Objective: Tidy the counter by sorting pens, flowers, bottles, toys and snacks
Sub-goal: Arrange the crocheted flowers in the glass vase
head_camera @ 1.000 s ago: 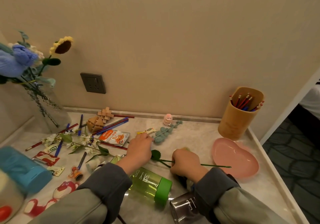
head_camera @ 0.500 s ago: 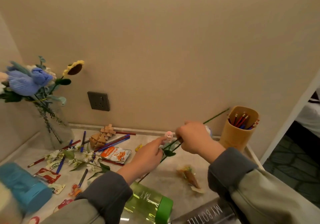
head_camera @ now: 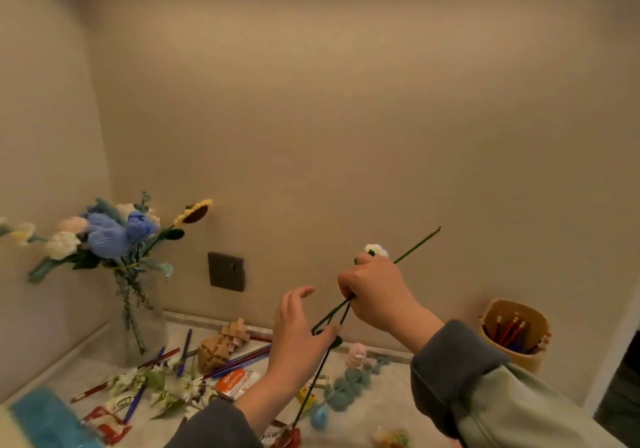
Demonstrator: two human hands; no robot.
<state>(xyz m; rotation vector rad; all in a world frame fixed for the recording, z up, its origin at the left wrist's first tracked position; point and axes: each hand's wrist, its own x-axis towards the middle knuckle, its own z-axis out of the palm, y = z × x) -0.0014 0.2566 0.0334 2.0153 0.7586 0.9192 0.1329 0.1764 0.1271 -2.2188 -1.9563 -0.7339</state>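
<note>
Right hand (head_camera: 377, 295): raised well above the counter (head_camera: 86, 368), fingers curled round a green flower stem (head_camera: 415, 246). A white bloom (head_camera: 375, 250) shows just above the knuckles. The stem slants down past the left hand (head_camera: 301, 337), which is spread and relaxed, gripping nothing; contact with the stem cannot be told. Vase of knitted flowers (head_camera: 138, 330): far left. Pen cup (head_camera: 516, 330): far right. Loose pens (head_camera: 185, 347), a snack packet (head_camera: 235, 380) and a wooden puzzle (head_camera: 225, 343) lie between
</note>
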